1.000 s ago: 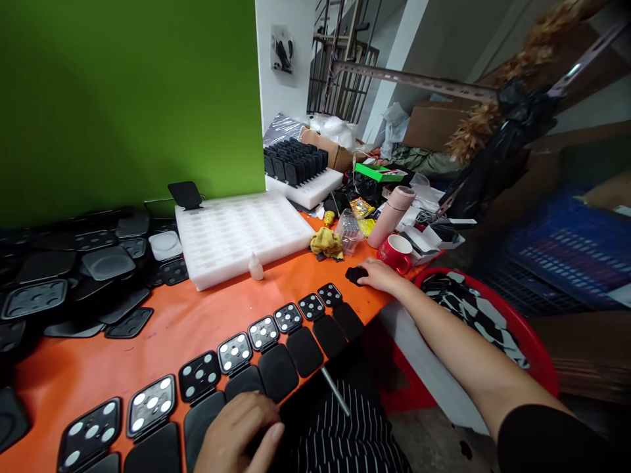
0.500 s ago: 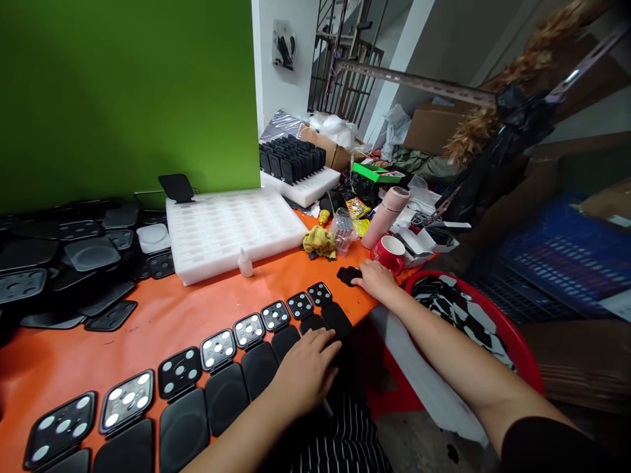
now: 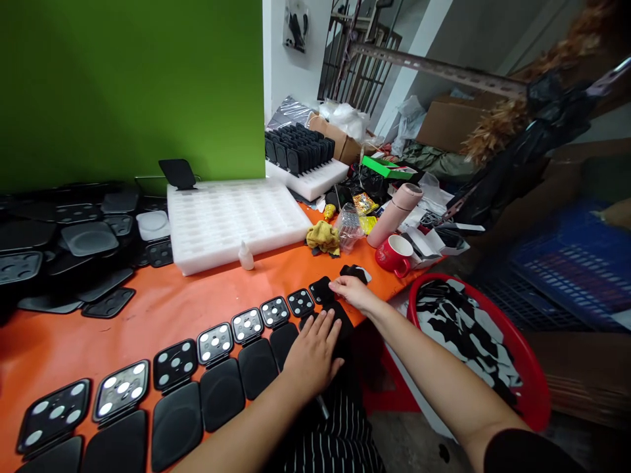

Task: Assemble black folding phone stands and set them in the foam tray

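A row of hinged black cases [image 3: 175,363] runs along the table edge, their square upper halves dotted with white adhesive spots. My left hand [image 3: 313,351] lies palm down with fingers stretched over the lower flaps near the row's right end. At the farthest case, my right hand [image 3: 351,292] pinches a thin black pad [image 3: 320,290], which covers that case's dotted face. Whether the pad is pressed down, I cannot tell. Just behind the right hand lie more black pads with a white backing [image 3: 355,272].
White foam tray [image 3: 236,223] and a small dropper bottle [image 3: 246,256] stand behind the row. Black parts [image 3: 89,240] pile at left. A red mug [image 3: 394,255], pink flask [image 3: 395,215] and yellow cloth [image 3: 323,238] sit at right, above a red basin [image 3: 535,394] of black and white scraps.
My right hand has moved left from the loose pads to the farthest case, bringing a black pad over its dots. My left hand has shifted slightly up, its fingers straighter.
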### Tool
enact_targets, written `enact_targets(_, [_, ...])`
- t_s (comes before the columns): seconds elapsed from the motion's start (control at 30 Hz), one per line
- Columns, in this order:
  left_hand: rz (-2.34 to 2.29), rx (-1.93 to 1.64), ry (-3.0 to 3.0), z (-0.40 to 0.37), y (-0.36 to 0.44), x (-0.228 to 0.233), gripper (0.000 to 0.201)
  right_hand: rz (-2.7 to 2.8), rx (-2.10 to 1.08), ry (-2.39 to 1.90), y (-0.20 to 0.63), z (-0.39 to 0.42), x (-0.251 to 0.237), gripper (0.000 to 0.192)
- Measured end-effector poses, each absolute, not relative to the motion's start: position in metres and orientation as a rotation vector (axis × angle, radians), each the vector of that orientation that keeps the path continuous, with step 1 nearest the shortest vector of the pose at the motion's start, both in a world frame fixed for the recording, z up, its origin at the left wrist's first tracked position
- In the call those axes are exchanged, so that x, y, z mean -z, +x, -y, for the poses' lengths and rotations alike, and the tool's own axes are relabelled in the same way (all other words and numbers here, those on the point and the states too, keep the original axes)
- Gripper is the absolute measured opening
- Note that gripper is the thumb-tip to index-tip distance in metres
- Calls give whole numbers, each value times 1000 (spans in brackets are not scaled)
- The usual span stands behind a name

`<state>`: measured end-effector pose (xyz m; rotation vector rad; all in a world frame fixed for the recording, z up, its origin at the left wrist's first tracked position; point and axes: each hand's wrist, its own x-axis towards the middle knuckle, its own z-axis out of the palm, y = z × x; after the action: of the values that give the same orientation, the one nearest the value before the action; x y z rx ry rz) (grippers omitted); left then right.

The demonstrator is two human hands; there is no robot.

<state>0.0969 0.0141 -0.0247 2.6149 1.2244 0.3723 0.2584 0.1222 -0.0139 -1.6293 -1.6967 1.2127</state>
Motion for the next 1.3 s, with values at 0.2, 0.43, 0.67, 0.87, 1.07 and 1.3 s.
enact_targets(0.2, [-1232,-365,2619,-15,97,26,65,1637,-1122,-1650,249,-119,25,33])
enact_targets(0.43, [-1222,-379,2621,-15,96,25,64,1650,-1053,-1693,244,-113,23,31])
enact_targets(0.67, [-1212,-392,2616,-15,95,25,64,1738,-1009,-1727,247,-114,22,30])
enact_targets(0.87, [-1216,-393,2613,-15,95,25,64,1818,-910,-1803,244,-115,16,26])
enact_targets(1.07, [-1214,-384,2615,-15,95,24,66,1887,-795,-1854,239,-114,13,22])
enact_targets(1.3, [-1207,-385,2612,-16,95,24,69,1965,-697,-1855,238,-113,11,21])
